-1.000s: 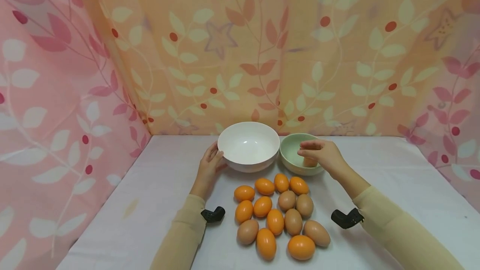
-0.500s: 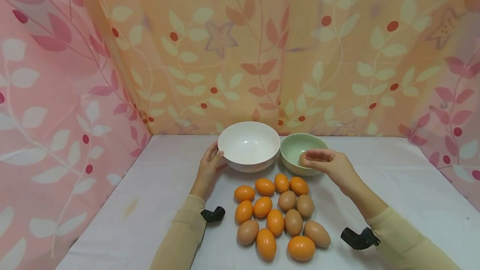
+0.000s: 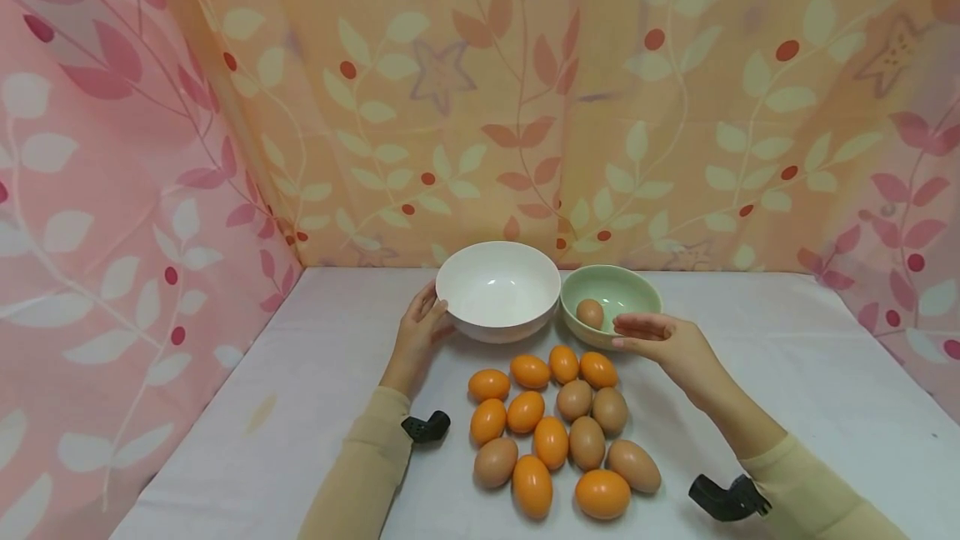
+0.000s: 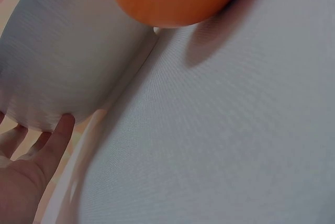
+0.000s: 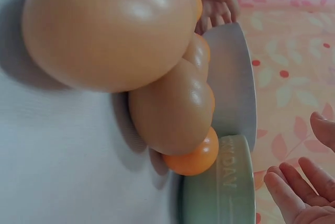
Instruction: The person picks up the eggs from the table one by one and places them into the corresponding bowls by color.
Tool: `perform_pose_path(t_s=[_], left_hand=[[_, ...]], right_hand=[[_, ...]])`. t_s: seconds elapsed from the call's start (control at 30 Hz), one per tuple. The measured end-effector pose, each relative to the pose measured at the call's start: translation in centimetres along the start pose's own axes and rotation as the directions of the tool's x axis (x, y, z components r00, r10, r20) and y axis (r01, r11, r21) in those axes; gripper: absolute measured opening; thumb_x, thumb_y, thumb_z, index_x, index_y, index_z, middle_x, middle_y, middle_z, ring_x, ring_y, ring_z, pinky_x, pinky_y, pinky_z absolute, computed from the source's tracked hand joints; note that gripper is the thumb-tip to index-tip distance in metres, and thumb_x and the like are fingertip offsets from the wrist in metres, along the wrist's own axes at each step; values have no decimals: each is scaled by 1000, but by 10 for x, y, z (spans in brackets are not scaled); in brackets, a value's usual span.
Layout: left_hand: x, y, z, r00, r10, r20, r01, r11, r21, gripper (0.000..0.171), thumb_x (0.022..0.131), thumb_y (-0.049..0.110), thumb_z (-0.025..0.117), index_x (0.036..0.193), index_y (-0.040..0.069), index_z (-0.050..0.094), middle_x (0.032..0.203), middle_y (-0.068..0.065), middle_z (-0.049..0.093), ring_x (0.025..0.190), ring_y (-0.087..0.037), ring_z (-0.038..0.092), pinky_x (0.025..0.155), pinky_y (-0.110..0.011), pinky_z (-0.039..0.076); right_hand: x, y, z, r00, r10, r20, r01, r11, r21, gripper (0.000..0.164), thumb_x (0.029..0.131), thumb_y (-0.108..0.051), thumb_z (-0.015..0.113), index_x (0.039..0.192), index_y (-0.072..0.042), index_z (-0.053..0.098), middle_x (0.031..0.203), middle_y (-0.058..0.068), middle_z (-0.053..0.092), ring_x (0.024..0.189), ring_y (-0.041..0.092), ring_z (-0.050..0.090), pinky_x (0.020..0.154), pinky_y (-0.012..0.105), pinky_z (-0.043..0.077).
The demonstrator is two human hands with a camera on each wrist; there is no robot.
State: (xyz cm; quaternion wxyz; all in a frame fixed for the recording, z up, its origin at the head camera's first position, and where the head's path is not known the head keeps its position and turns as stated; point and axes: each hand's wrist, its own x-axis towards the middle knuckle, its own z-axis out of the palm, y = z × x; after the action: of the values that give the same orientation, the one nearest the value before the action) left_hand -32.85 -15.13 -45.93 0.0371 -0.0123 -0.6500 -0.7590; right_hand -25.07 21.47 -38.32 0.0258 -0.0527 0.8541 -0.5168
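Brown egg (image 3: 590, 313): I see it in the green bowl (image 3: 633, 294), just left of the right hand (image 3: 667, 344), apart from its fingertips
Right hand: thumb and fingers spread, at the green bowl's near rim
Left hand (image 3: 417, 327): fingers extended, touching the outside of the white bowl (image 3: 498, 286)

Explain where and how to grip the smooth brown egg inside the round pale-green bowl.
Probably pinch the brown egg around its rounded middle, coming from above and the right: the green bowl encircles it and leaves more room on its right.
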Motion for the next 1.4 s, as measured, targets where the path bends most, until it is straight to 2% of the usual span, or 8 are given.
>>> perform_pose_path(t_s=[0.13, 0.3, 0.5, 0.8, 0.97, 1.07, 1.27, 1.4], left_hand=[[0, 0, 0, 1000, 0, 0, 0, 1000, -14, 59, 101, 21, 56, 155, 17, 33, 164, -7, 29, 144, -26, 40, 108, -53, 46], [1, 0, 0, 1000, -4, -2, 4, 1000, -10, 59, 102, 22, 56, 155, 18, 33, 164, -6, 29, 144, -26, 40, 109, -54, 46], [2, -1, 0, 1000, -10, 6, 10, 1000, -11, 60, 101, 23, 57, 156, 18, 32, 164, -7, 28, 145, -27, 39, 110, -55, 44], [1, 0, 0, 1000, -7, 6, 7, 1000, -8, 59, 102, 22, 55, 156, 18, 32, 165, -6, 27, 145, -26, 39, 109, -55, 45], [1, 0, 0, 1000, -14, 1, 14, 1000, -10, 59, 101, 24, 57, 155, 19, 33, 164, -5, 28, 144, -26, 40, 109, -54, 46], [1, 0, 0, 1000, -18, -1, 18, 1000, -11, 60, 101, 23, 58, 155, 19, 33, 164, -5, 28, 144, -26, 40, 108, -53, 46], [1, 0, 0, 1000, -17, -7, 17, 1000, -13, 59, 101, 23, 58, 155, 20, 34, 164, -5, 29, 144, -25, 41, 108, -53, 47], [1, -1, 0, 1000, -15, -9, 15, 1000, -15, 60, 101, 24, 57, 155, 19, 33, 164, -6, 29, 144, -25, 40, 108, -52, 47]], right_hand=[[-3, 3, -1, 1000, 11, 0, -11, 1000, -10, 54, 90, -35, 73, 133, -4, 62, 131, 12, 67, 107, -5, 62, 109, 45, 46], [-7, 6, -2, 1000, 20, 12, -20, 1000, -15, 53, 90, -34, 73, 132, -4, 62, 130, 12, 68, 101, -10, 60, 109, 46, 46], [-10, 10, -2, 999, 36, 40, -35, 999, -15, 55, 90, -37, 73, 133, -4, 61, 131, 14, 66, 101, -9, 61, 110, 50, 45], [-12, 16, -2, 998, 52, 46, -51, 998, -34, 57, 89, -39, 73, 132, -4, 62, 129, 13, 68, 100, -7, 62, 108, 48, 47], [-12, 19, -1, 997, 61, 53, -59, 997, -39, 55, 89, -37, 74, 131, -4, 63, 128, 11, 68, 100, -7, 61, 104, 41, 50], [-12, 22, 1, 996, 72, 59, -69, 996, -50, 54, 90, -36, 73, 131, -4, 63, 128, 11, 69, 103, -3, 62, 103, 39, 51], [-11, 26, 5, 992, 99, 72, -94, 993, -68, 55, 90, -38, 73, 131, -3, 62, 127, 12, 69, 112, 13, 63, 103, 45, 51], [-9, 30, 7, 991, 110, 80, -105, 992, -69, 54, 90, -36, 73, 130, -2, 63, 125, 12, 70, 110, 14, 64, 102, 42, 52]])
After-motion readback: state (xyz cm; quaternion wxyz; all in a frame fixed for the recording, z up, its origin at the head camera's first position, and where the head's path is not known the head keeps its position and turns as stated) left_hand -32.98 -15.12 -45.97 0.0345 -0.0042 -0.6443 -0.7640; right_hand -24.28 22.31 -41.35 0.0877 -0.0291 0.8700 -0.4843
